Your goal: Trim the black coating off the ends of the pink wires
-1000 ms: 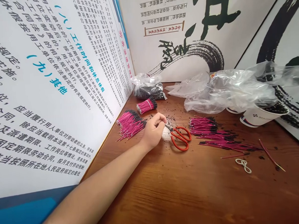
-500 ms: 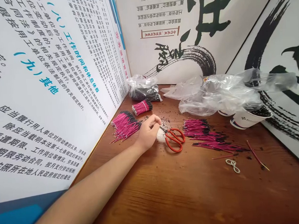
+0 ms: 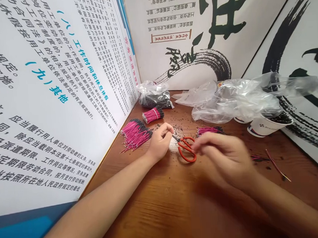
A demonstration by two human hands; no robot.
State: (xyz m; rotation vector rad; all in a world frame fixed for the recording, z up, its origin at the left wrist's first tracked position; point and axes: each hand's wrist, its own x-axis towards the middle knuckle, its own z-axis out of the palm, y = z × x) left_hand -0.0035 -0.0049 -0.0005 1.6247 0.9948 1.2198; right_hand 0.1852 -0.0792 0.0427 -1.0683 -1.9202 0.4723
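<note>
My left hand is closed in a pinch just beside the blade tips of red-handled scissors. Whatever lies between its fingertips is too small to make out. The scissors rest on the table, with handle loops toward the right. At those loops are the fingertips of my right hand, blurred by motion; its grip is unclear. Left of my left hand lies a loose pile of pink wires with black ends, with a banded bundle of the same wires behind it. More pink wires are partly covered by my right hand.
A bag of black pieces stands at the back left. Crumpled clear plastic bags cover the back right, by a white paper cup of black bits. A single wire lies at right. Printed panels border the wooden table.
My right hand has come in from the lower right to the scissors' handles, covering some wires and the pale rubber bands. My left hand keeps its pinch in nearly the same place.
</note>
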